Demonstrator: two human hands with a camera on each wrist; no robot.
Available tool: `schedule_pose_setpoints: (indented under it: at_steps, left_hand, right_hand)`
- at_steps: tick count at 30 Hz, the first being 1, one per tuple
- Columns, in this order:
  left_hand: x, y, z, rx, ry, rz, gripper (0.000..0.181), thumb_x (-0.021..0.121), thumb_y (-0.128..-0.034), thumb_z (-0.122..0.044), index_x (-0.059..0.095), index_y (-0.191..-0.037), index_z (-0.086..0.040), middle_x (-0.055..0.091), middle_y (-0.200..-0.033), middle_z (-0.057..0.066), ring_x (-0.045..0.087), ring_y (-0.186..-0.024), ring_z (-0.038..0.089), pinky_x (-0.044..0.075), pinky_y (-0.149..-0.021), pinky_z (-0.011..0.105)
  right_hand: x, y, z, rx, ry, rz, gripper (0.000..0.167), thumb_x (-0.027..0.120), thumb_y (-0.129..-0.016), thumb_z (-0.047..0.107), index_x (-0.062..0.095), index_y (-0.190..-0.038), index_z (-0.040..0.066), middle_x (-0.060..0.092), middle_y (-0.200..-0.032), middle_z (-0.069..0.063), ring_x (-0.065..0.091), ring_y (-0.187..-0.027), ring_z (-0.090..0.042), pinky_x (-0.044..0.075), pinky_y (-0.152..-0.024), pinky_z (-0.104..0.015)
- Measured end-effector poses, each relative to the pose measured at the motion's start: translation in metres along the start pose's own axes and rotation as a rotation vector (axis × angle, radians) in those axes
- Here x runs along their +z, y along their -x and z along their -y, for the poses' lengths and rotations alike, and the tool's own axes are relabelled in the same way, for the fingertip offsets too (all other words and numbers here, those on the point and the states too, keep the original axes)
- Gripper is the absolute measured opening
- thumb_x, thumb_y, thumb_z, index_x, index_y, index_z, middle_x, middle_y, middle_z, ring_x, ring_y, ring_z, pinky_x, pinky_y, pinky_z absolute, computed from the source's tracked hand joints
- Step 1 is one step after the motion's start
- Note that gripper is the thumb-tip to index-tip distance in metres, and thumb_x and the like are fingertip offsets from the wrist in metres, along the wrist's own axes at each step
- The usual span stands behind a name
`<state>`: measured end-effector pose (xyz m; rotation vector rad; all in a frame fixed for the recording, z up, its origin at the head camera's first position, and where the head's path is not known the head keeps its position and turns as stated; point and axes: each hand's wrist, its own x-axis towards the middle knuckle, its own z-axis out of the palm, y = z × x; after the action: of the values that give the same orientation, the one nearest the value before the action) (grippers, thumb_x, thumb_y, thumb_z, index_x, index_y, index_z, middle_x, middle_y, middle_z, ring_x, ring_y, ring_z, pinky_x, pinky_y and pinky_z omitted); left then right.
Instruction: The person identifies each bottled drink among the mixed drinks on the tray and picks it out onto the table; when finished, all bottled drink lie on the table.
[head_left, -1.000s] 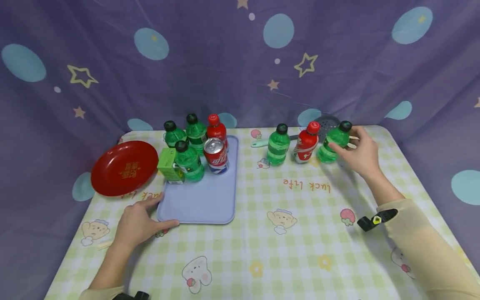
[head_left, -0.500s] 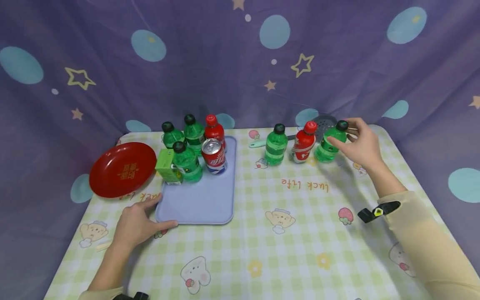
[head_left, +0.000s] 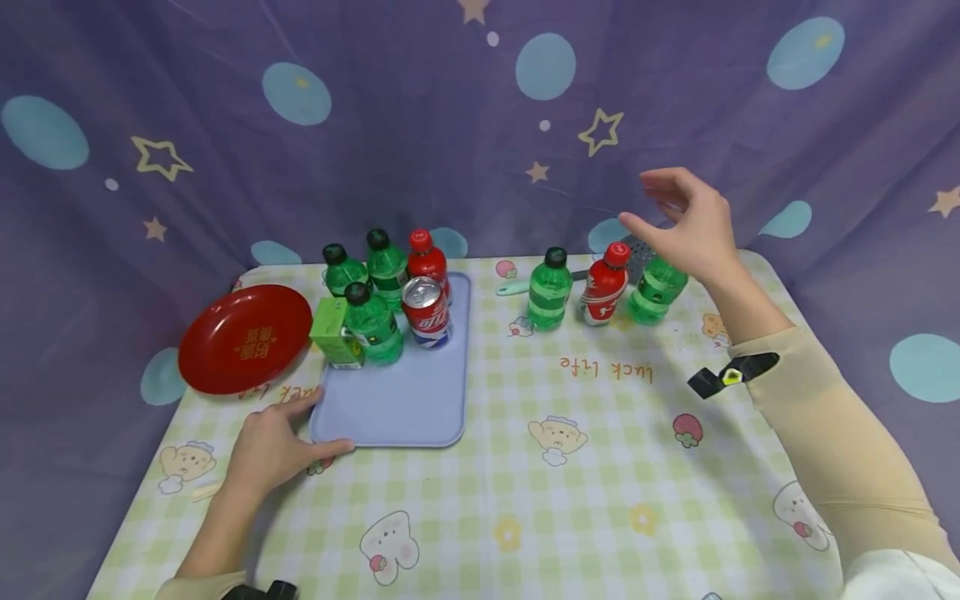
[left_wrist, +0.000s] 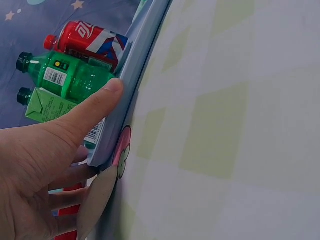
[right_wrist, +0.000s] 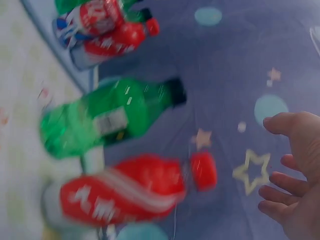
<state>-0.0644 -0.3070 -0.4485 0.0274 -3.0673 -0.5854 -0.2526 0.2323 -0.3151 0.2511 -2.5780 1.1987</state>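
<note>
In the head view my right hand hangs in the air above the rightmost green bottle, fingers apart and holding nothing; it hides the bottle's cap. Left of that bottle stand a red bottle and another green bottle. My left hand rests at the near left corner of the blue tray, thumb on the front edge and fingers along the side. The tray carries a red can, a green carton, a red bottle and several green bottles.
A red plate lies left of the tray. Behind the right-hand bottles lies a slotted spatula with a mint handle and dark head. The checked tablecloth reaches back to a purple curtain.
My right hand has let go of the rightmost green bottle and risen up and slightly left. The bottle stays upright where it was, and my left hand has kept its place at the tray.
</note>
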Motion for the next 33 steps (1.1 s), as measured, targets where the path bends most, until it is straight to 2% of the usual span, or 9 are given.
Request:
schedule_pose_setpoints:
  at_steps: [11,19,24,29,33]
  left_hand:
    - [0.000,0.000,0.000,-0.016,0.000,0.019,0.106,0.097,-0.0653,-0.063,0.063,-0.145,-0.002,0.061,-0.141,0.034,0.064,-0.126,0.054,0.057,-0.097,0.067]
    - [0.000,-0.002,0.001,-0.017,0.001,0.009,0.106,0.097,-0.0639,-0.065,0.065,-0.144,-0.002,0.061,-0.141,0.034,0.064,-0.125,0.054,0.058,-0.096,0.067]
    - [-0.001,-0.002,0.002,-0.008,0.004,-0.006,0.105,0.097,-0.0634,-0.064,0.066,-0.142,-0.002,0.062,-0.138,0.035,0.065,-0.124,0.054,0.058,-0.094,0.066]
    - [0.000,-0.001,0.002,-0.003,0.007,-0.017,0.104,0.098,-0.0635,-0.063,0.066,-0.141,-0.002,0.064,-0.136,0.035,0.066,-0.122,0.054,0.059,-0.093,0.066]
    - [0.002,-0.001,0.003,0.009,0.021,-0.023,0.104,0.098,-0.0631,-0.064,0.067,-0.141,-0.002,0.065,-0.135,0.035,0.067,-0.121,0.053,0.059,-0.093,0.065]
  right_hand:
    - [0.049,-0.026,0.059,-0.173,-0.113,0.065,0.058,0.084,-0.092,0.031,0.064,-0.144,0.015,0.067,-0.148,-0.004,0.063,-0.139,-0.019,0.050,-0.120,-0.036]
    - [0.092,-0.038,0.094,-0.173,-0.141,0.193,0.058,0.083,-0.093,0.035,0.064,-0.145,0.019,0.065,-0.150,0.000,0.066,-0.136,-0.019,0.057,-0.113,-0.036]
    - [0.123,-0.038,0.110,-0.210,-0.171,0.251,0.060,0.082,-0.094,0.036,0.062,-0.148,0.018,0.063,-0.153,-0.001,0.067,-0.135,-0.021,0.060,-0.107,-0.035]
    - [0.155,-0.037,0.117,-0.216,-0.202,0.293,0.063,0.080,-0.095,0.040,0.060,-0.151,0.018,0.061,-0.156,-0.002,0.066,-0.137,-0.025,0.059,-0.110,-0.039]
    - [0.177,-0.035,0.113,-0.192,-0.187,0.318,0.064,0.077,-0.096,0.045,0.060,-0.151,0.017,0.062,-0.156,-0.002,0.067,-0.134,-0.026,0.056,-0.113,-0.042]
